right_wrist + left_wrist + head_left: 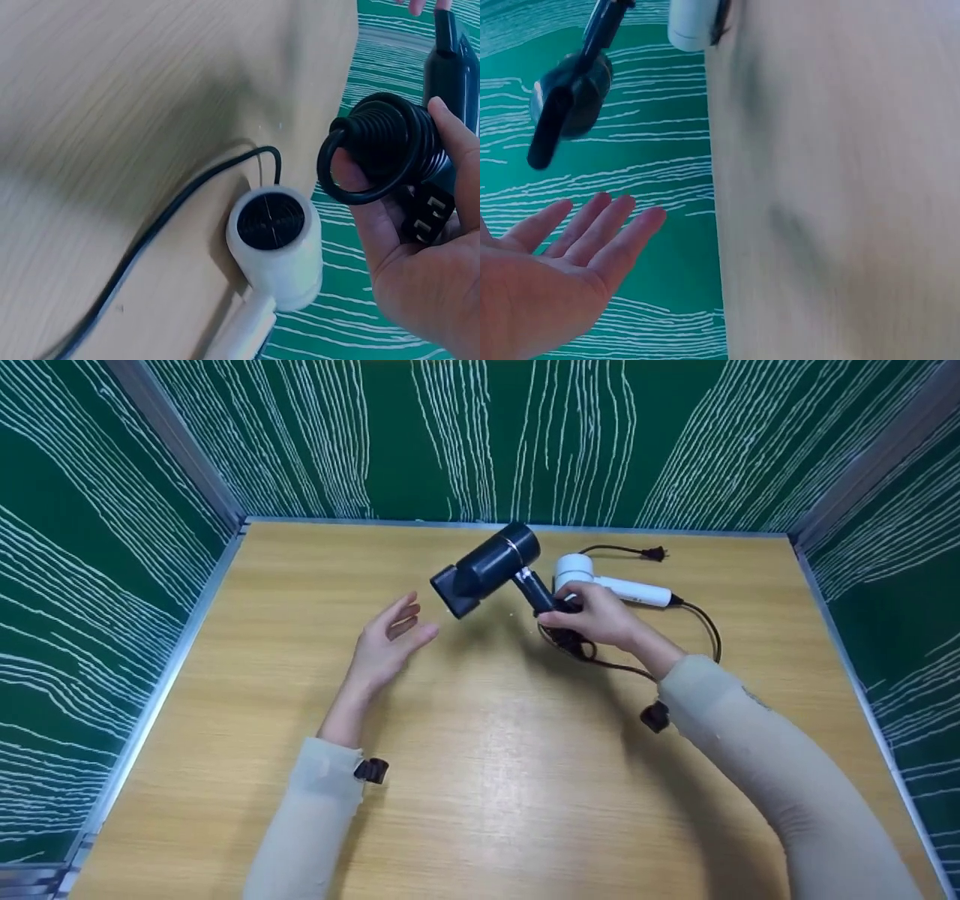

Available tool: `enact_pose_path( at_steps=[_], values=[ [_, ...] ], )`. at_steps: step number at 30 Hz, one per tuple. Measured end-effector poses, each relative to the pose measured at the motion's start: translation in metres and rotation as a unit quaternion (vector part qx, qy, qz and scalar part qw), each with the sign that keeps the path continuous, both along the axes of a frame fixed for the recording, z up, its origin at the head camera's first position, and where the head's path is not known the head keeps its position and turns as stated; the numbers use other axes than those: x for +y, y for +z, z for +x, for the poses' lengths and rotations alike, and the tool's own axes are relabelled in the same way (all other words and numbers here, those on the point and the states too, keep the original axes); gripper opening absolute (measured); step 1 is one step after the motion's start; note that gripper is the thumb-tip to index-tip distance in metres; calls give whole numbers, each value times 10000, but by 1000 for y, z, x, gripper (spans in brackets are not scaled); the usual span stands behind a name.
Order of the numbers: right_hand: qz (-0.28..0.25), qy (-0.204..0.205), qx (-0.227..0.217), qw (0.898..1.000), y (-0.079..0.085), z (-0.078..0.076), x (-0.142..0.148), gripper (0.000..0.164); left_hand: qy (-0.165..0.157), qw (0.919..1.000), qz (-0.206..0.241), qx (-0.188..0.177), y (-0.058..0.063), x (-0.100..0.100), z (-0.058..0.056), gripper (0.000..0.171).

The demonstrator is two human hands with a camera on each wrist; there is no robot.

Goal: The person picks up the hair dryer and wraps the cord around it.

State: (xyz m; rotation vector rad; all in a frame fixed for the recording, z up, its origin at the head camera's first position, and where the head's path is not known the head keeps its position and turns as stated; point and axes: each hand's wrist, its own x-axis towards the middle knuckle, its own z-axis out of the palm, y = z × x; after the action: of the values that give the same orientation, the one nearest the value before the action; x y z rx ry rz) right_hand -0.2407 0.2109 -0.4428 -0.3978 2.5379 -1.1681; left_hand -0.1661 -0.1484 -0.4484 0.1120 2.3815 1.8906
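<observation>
A black hair dryer (pixel 487 566) with a flat nozzle is held above the table by its handle. My right hand (pixel 596 615) grips the handle's lower end together with its coiled black cord (pixel 386 142); a two-pin plug (pixel 429 214) shows by the palm in the right wrist view. My left hand (pixel 382 649) is raised near the nozzle, apart from it, fingers extended and holding nothing. Behind the right hand a white hair dryer (pixel 634 591) lies on the table, its round head partly hidden by that hand in the head view.
The white dryer's black cord (pixel 709 622) loops to its right, and a plug (pixel 655 553) lies behind it. Green panels with white wavy lines (pixel 450 442) stand around the wooden table (pixel 480 780). Dark wrist mounts (pixel 371 770) sit at both sleeves.
</observation>
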Motion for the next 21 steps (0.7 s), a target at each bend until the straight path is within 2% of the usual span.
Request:
enact_pose_path(
  at_steps=[5,9,14,17,21],
  values=[
    [-383,-339,-490,9975,-10,-9,-23,65,-37,9979,-645,85,-6,-4,6,88],
    [-541,-632,-698,9941,-20,-17,-40,64,-85,9961,-871,75,-13,-8,8,91],
    [-640,-1126,-756,9887,-31,-26,-60,62,-117,9936,-1122,74,-19,-10,10,92],
    [-631,-1406,-797,9848,-37,-30,-69,59,-55,9875,-1572,63,-21,-9,10,94],
    [-406,-1575,-855,9830,-44,-34,-76,59,-45,9715,-2364,148,-24,-8,13,96]
  ],
)
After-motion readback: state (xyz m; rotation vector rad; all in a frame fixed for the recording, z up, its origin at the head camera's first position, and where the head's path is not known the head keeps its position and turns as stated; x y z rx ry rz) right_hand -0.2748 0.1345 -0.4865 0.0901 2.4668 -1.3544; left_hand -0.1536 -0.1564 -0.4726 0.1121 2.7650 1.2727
